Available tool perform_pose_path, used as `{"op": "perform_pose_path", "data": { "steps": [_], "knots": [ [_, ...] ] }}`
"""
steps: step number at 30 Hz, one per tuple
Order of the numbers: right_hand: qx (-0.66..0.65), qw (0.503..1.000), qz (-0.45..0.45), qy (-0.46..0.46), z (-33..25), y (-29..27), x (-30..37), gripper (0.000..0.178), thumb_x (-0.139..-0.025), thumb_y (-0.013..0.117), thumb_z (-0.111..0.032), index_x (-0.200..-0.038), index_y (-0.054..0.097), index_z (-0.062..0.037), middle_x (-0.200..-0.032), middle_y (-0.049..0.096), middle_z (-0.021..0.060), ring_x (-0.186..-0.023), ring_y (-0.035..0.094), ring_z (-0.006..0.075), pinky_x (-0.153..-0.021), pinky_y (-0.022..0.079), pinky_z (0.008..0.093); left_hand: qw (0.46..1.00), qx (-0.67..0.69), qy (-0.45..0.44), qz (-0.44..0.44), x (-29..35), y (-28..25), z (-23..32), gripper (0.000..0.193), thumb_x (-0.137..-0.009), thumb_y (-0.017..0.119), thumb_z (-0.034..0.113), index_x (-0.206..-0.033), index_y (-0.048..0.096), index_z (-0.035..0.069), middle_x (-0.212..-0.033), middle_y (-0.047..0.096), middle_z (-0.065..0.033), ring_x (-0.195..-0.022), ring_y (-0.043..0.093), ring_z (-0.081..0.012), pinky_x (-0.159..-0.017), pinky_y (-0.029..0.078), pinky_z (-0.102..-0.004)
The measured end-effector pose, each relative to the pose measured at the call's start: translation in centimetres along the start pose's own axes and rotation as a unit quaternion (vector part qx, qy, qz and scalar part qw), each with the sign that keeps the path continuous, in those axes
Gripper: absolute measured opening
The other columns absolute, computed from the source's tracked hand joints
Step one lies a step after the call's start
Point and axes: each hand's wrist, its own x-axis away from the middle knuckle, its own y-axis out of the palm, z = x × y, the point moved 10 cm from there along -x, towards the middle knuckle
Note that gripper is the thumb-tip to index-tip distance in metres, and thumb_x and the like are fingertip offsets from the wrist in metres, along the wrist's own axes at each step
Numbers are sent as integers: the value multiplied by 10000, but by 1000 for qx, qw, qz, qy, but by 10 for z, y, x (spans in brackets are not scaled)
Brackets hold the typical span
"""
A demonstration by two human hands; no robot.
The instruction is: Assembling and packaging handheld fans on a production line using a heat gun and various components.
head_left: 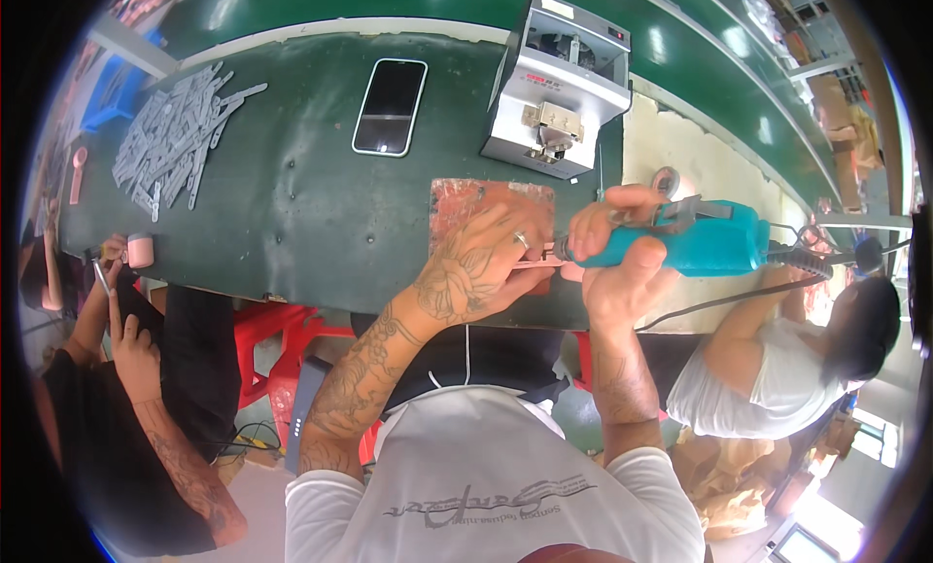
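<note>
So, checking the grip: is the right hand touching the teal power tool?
Touching: the head view shows the right hand wrapped around the teal power tool.

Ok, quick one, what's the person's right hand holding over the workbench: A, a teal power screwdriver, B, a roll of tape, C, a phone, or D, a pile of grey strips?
A: the right hand is wrapped around the teal power screwdriver, its tip aimed at the small part pinched by the left hand; the phone lies untouched on the green table.
</note>
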Motion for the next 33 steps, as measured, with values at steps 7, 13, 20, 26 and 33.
{"op": "perform_pose_path", "data": {
  "steps": [7,13,20,26,33],
  "knots": [
    [16,1000,-1,-5,-5,5,-2,787,-954,614,-704,-1168,550,50,-692,545,60,-596,540,181,-586,473,363,998,-21,29,43,-6,-14,16,268,-885,787,240,-1064,714,54,-1097,669,-101,-1030,613,-347,-915,510,-471],
    [-58,998,-1,-30,-15,0,-16,694,-971,623,-672,-1110,544,4,-717,548,68,-635,546,201,-595,458,370,1000,-27,-1,-6,-16,-24,11,297,-920,739,315,-1096,726,76,-1128,653,-88,-1059,581,-304,-938,490,-477],
    [9,995,43,-89,3,11,-79,366,-1063,644,-334,-1096,617,30,-745,630,37,-678,608,141,-639,479,299,989,-124,81,-4,-19,-27,20,409,-914,749,377,-1118,731,23,-1144,668,-114,-1076,606,-329,-956,498,-473],
    [29,995,9,-98,30,21,-91,384,-1053,660,-377,-1067,591,1,-757,600,63,-668,597,178,-621,491,326,995,-96,20,3,-22,-20,2,494,-919,747,388,-1288,683,67,-1176,667,-125,-1097,608,-325,-948,509,-447],
    [33,999,-3,-6,35,28,-76,386,-1059,647,-374,-1059,587,8,-739,584,56,-652,577,169,-615,490,328,993,-120,3,1,-20,-19,-7,466,-931,716,405,-1280,687,97,-1141,649,-105,-1097,598,-318,-1001,499,-494]
  ]
}}
